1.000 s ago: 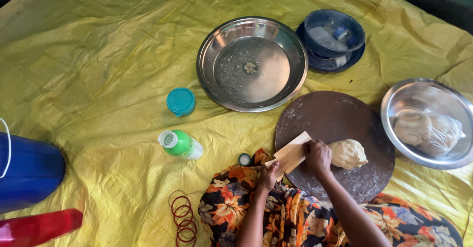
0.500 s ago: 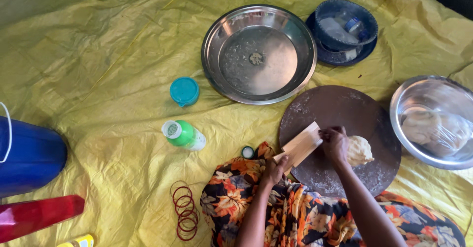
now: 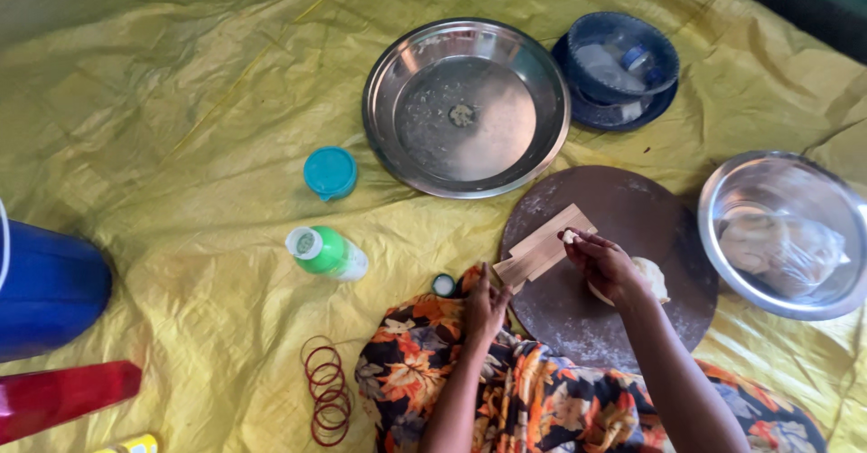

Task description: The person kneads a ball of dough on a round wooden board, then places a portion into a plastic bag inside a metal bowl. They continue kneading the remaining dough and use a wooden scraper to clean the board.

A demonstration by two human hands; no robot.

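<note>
Wooden scraper [image 3: 545,245] between both hands.

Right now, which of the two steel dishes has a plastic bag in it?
The steel bowl at the right edge, beside the round brown board: it holds a clear plastic bag. The wide steel pan further up holds only crumbs.

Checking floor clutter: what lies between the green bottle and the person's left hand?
In the head view, a small round cap on the yellow sheet lies between green bottle and left hand.

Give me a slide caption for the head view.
Both hands hold a wooden scraper over a round board with dough.
</note>
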